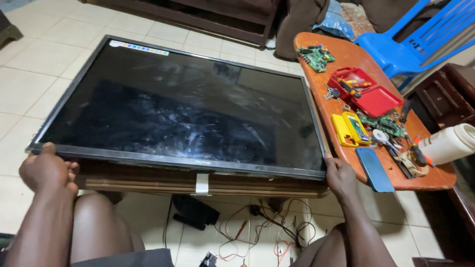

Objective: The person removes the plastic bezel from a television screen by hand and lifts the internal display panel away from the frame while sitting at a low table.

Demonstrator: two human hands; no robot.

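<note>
A large flat-screen television (178, 109) lies face up on a low wooden table (163, 182), its black screen dusty and smeared. My left hand (47, 168) grips the television's near left corner. My right hand (339, 175) grips its near right corner. Both arms reach out over my bare knees. A strip of white tape (202, 184) hangs from the table's front edge under the middle of the frame.
An oval wooden side table (356, 54) on the right holds circuit boards (315, 57), a red tool case (368, 91), a yellow meter (350, 129), a phone (374, 169), screwdrivers and a white roll (448, 143). A blue plastic chair (410, 39) stands behind it. Wires (262, 232) and a black object lie on the tiled floor.
</note>
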